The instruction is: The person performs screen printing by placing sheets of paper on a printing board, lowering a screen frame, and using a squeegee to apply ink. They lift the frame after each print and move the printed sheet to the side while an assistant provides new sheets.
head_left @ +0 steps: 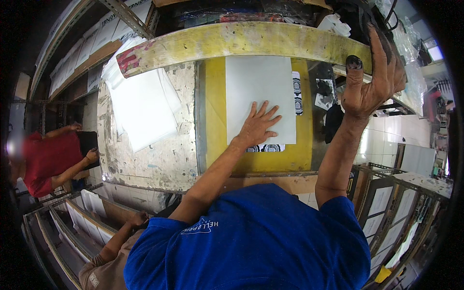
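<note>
A long, paint-stained yellow wooden beam [232,42] spans the far side of a workspace, hiding the far edge of a smooth, pale grey rectangular sheet [258,82] and overlapping a loose stack of white paper [140,108] to its left. The sheet lies on a flat yellow panel [270,164], partly covering white cards with dark round emblems [297,96] that show past its right and near edges. The left hand [261,124] of a person in a blue cotton T-shirt [261,237] presses palm down near the sheet's lower right, fingers spread wide. The right hand [372,89], its thumb tip coated black, is raised at the beam's right end, fingers extended; whether they grip anything cannot be told. Just right of the panel sits a white paper scrap smeared with black [325,94]; crumpled clear plastic [411,63] hangs beyond the right hand.

The beam's left end is blotched red, and the pale table [159,169] beneath the stack is scuffed and spotted. Around it, metal racks hold white boxes [92,43] at upper left, a co-worker in a red shirt [53,157] stands at left, another in brown [113,256] is at lower left, and light floor tiles [382,140] show at right.
</note>
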Demonstrator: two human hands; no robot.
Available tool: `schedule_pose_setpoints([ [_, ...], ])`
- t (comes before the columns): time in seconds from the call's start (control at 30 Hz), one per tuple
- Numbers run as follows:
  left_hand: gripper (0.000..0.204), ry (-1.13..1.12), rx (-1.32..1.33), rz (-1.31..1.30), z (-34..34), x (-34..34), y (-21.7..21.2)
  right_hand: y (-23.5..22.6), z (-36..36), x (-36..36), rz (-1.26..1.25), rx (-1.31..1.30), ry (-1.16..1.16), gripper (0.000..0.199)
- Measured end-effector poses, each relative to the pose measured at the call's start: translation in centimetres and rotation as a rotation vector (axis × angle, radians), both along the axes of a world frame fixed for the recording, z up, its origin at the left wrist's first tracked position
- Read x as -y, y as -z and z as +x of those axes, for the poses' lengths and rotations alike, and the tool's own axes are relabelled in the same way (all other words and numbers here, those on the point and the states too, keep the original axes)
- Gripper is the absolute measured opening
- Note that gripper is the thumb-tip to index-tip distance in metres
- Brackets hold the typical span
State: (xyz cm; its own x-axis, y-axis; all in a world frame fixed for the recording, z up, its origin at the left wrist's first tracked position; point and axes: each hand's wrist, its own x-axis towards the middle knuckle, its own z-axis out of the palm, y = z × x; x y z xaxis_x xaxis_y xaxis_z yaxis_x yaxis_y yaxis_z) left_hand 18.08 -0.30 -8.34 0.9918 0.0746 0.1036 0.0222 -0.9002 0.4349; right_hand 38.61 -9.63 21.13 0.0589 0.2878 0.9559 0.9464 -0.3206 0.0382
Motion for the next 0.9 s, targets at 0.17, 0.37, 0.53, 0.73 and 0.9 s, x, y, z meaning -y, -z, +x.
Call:
schedule_pose_setpoints([
  [0.17,0.068,0.009,-0.001,-0.007,-0.4,-0.2,-0.6,0.2,-0.6,0.2,-0.016,0.007,-0.037,0.065],
  [0.37,0.100,-0.477,0.644,-0.922,-6.1,-1.6,-8.5,2.7,-2.4,2.5,-0.080,-0.063,0.009,0.062],
  [0.53,0.067,-0.734,1.138,-1.182,-11.4,-1.5,-17.0,8.2,-8.2,7.7,-0.189,-0.244,0.129,0.062],
  [0.73,0.081,-1.003,0.617,-0.971,-20.0,2.3,-2.2,8.1,-9.8,6.6,-0.581,-0.638,-0.189,0.063],
  [0.9,0.097,-0.957,0.577,-0.827,-20.4,3.1,0.7,16.9,0.2,-9.6,-0.751,-0.460,-0.102,0.079],
])
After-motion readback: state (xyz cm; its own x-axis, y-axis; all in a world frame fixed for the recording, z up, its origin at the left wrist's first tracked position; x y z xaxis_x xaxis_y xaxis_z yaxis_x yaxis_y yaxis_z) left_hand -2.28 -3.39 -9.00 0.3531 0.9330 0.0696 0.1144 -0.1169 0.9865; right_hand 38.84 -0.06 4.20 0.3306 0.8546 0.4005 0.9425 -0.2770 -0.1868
